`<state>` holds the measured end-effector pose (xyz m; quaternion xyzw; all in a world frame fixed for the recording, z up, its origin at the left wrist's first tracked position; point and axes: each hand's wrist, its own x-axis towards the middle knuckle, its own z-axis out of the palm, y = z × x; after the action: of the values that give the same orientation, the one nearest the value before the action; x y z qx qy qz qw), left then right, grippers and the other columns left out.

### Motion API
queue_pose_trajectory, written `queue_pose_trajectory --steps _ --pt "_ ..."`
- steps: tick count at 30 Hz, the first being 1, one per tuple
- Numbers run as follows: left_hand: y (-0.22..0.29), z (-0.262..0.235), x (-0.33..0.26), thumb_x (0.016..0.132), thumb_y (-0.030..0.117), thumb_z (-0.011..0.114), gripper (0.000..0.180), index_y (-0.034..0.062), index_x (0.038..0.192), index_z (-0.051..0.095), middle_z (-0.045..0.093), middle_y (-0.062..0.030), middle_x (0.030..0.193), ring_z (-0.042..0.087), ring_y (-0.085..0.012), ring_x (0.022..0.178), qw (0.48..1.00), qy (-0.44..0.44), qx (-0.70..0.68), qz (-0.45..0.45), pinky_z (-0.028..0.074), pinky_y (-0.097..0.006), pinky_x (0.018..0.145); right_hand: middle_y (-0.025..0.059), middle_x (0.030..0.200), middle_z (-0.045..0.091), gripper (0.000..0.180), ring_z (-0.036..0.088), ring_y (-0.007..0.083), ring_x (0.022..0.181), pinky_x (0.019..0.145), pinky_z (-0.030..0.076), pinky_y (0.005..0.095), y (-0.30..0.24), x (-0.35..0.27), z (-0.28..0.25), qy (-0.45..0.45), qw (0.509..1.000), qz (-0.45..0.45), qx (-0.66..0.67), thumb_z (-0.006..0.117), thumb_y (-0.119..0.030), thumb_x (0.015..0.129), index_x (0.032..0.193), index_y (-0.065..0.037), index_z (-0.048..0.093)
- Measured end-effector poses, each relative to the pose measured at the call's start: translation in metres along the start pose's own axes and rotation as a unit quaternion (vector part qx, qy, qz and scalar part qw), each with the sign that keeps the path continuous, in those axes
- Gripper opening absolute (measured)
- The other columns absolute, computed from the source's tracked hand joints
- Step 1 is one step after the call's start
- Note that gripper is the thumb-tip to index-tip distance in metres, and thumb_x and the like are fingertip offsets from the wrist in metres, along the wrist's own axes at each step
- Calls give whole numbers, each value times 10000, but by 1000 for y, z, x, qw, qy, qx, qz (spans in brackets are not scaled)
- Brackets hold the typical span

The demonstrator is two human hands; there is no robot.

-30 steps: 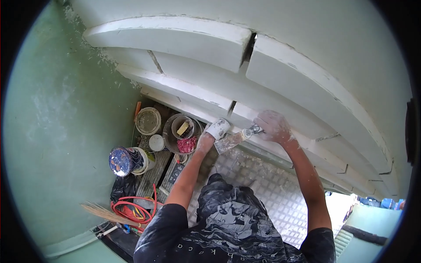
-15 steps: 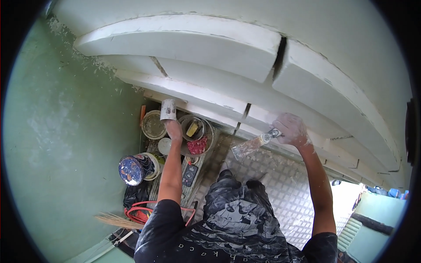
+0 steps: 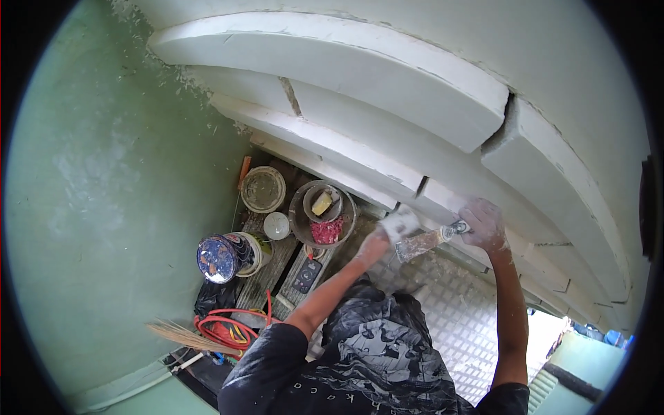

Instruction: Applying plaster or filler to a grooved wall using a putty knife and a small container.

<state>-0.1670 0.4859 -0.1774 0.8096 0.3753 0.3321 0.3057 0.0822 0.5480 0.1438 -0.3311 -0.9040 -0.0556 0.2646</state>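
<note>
My left hand (image 3: 373, 247) wrapped round white cup (image 3: 400, 225), motion-blurred; my right hand (image 3: 485, 225) clamped on scraper (image 3: 423, 243), blade just beside cup, both beyond planks' (image 3: 257, 292) right edge. White moulding (image 3: 332, 61) looks mostly smoothed; dark gap (image 3: 494, 140) still unfilled, joints probably left.

Building interior under plastering or painting work: white stepped mouldings (image 3: 332, 59) with open joints (image 3: 501, 124) above the round tub (image 3: 349, 225), scuffed green wall (image 3: 104, 207) to its left. Also listed: spattered pails (image 3: 218, 259) and weathered planks (image 3: 259, 295) to the tub's lower left as seen, red hose (image 3: 205, 328) beyond them; to its right, a plaster-smeared scraper (image 3: 415, 245) over a dusty, grid-patterned floor (image 3: 456, 296).
</note>
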Motion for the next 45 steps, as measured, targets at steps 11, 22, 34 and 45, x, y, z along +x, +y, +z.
queue_pose_trajectory --steps 11,22,34,45 --pt "-145 -251 16 905 163 538 261 -75 940 640 629 -287 910 593 -457 866 778 429 285 -359 464 -503 741 75 708 543 152 574 261 702 629 492 379 3 -4 3 -10 1000 6 -2 709 -143 684 749 -66 595" --pt "-78 -146 28 807 102 526 194 36 923 667 672 -150 837 661 -303 779 865 57 410 -283 531 -418 694 72 708 545 152 571 257 689 626 484 382 5 -5 0 -15 1000 24 11 704 -134 670 741 -64 590" --pt "-52 -174 16 809 66 564 185 22 967 648 641 -212 866 629 -377 836 915 190 260 -244 506 -460 739 57 757 578 171 601 250 724 693 529 387 3 -9 -2 -24 999 28 -20 706 -157 654 756 -73 598" --pt "6 -76 -13 780 103 559 138 12 783 663 660 -160 799 653 -309 670 924 -237 290 -82 543 -413 609 64 761 579 186 605 251 735 689 536 379 2 -6 -1 -15 1000 19 -20 708 -171 651 754 -64 595"
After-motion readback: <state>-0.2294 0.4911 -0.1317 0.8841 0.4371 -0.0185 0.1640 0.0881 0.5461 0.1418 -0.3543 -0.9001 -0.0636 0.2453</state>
